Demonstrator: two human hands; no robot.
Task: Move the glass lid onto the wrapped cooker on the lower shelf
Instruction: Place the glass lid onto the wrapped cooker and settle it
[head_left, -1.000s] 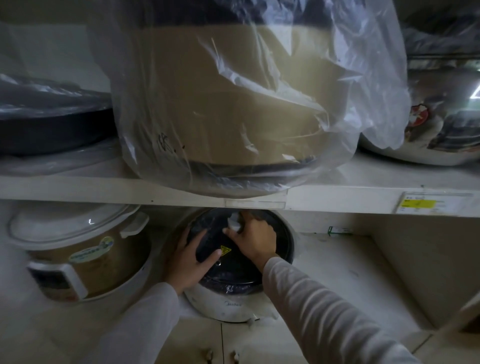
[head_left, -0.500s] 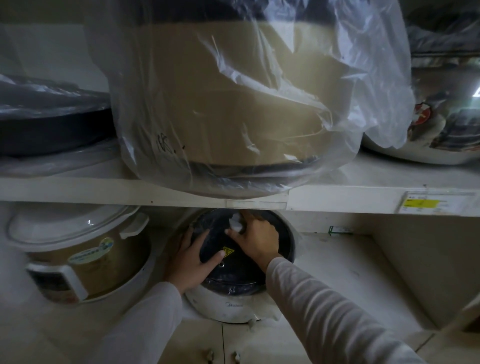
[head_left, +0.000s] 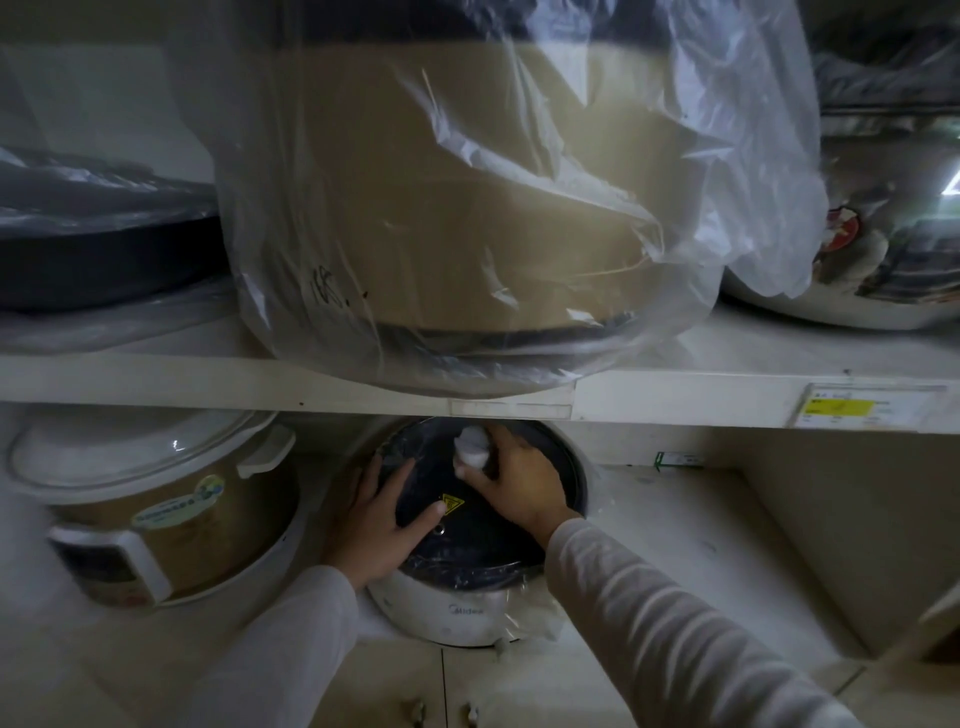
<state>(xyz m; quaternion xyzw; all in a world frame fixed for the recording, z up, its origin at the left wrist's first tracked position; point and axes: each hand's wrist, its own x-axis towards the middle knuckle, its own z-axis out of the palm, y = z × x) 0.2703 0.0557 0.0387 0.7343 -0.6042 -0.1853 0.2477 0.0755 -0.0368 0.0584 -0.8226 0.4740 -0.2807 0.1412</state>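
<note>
On one cooker (head_left: 457, 610): one lid (head_left: 467, 540), two hands.

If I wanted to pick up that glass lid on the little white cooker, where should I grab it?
Probably by the wrapped white knob at the centre of the glass lid, where the right hand grips now. Reach in from the front and low: the upper shelf edge hangs close above. The left hand lies flat by the rim.

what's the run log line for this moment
stage: seating lid | glass lid: on white cooker, lower shelf | right hand: holds wrapped knob | left hand: flat on lid edge
</note>
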